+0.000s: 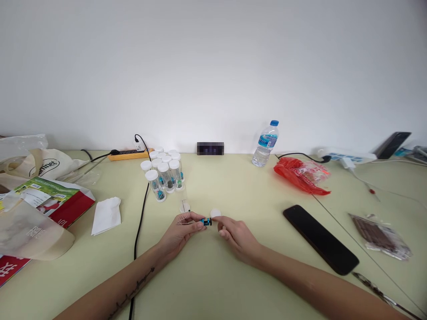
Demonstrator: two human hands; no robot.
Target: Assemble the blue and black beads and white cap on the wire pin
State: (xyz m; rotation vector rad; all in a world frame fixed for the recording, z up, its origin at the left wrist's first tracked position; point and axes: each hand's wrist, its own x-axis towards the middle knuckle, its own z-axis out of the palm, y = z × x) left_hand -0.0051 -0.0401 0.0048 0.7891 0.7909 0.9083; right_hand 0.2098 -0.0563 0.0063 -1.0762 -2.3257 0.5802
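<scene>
Between the thumb and fingers of my left hand is a small blue-and-black wheeled piece, too small to identify exactly. Thin pale strands stick out by the same fingers. My right hand has its index finger stretched toward the black end of the piece, close to or touching it; the other fingers are loosely bent and hold nothing visible. Just beyond the fingertips, a round white cap lies on the table. An uncapped clear tube is right behind my left hand.
Several white-capped clear tubes stand together at the back left. A black cable runs past my left arm. A water bottle, red plastic bag and black phone are on the right. Folded tissue and bags lie left.
</scene>
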